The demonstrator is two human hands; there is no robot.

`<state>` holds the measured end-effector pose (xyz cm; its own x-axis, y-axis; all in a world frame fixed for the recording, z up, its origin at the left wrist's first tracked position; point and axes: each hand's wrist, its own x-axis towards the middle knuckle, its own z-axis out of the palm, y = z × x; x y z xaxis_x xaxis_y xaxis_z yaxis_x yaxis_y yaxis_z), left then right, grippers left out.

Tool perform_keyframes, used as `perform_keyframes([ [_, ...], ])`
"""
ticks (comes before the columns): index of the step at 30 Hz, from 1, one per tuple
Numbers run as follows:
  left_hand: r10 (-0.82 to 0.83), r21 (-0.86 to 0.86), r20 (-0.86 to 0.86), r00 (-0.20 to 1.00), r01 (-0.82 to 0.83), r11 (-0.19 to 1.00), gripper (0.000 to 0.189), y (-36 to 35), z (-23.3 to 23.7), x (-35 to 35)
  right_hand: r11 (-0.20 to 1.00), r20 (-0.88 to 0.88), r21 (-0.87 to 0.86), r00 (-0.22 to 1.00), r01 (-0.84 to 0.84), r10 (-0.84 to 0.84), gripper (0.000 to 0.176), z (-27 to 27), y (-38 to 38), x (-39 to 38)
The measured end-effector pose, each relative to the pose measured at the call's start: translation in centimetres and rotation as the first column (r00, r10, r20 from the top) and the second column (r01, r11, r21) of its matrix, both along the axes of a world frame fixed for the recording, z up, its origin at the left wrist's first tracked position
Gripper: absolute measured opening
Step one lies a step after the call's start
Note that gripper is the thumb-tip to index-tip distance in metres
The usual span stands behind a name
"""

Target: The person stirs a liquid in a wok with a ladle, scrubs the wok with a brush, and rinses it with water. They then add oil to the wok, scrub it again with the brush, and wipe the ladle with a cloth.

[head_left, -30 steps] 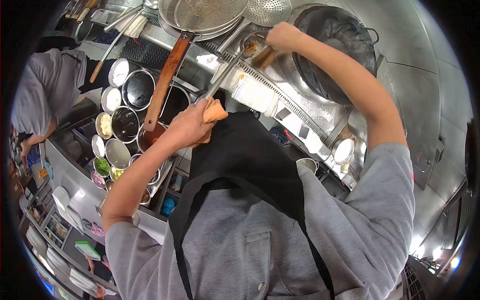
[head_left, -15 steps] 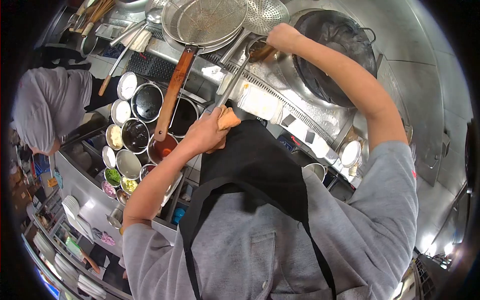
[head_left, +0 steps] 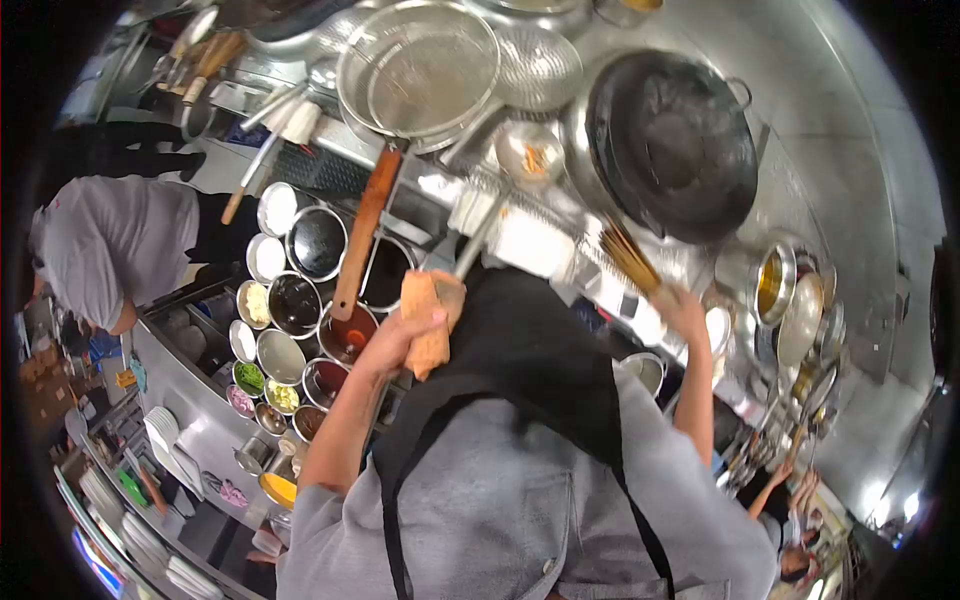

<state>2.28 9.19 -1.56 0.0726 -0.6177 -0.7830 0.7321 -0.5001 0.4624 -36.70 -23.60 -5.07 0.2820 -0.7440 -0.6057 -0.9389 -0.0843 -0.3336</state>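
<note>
Bamboo brush [head_left: 628,258] hung near the wok [head_left: 640,150], its base in the closed grip of the right hand [head_left: 680,312], leaving the tips free. The left hand [head_left: 390,346] clasped a metal handle [head_left: 482,234] through orange cloth [head_left: 430,348], probably against heat.

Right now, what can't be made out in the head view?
- Ladle handle's near end: head view, hidden by the left hand and orange cloth.
- Brush grip: head view, covered by the right hand.
- Orange bits in the ladle: head view, too blurred to identify.
- Metal container: head view, cut off by the top edge.
</note>
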Motion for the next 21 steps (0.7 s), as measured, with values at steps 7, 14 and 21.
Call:
perform_keyframes([
  [7,-0.017,-0.150,0.024,1.000,0.021,0.988,0.064,-0.1,4.6,-2.1,0.830,0.341,-0.331,0.877,0.449,-0.338,0.060,-13.1,6.4,-12.3],
  [14,0.003,-0.370,0.116,0.993,0.040,0.928,0.066,0.3,7.0,-9.3,0.699,0.317,-0.671,0.948,0.247,-0.031,0.064,-30.3,6.0,-25.0],
  [21,0.182,-0.354,0.121,0.976,-0.129,0.926,0.059,0.5,6.5,-15.8,0.734,-0.069,-0.662,0.962,0.154,-0.264,0.056,-28.3,1.6,-22.3],
])
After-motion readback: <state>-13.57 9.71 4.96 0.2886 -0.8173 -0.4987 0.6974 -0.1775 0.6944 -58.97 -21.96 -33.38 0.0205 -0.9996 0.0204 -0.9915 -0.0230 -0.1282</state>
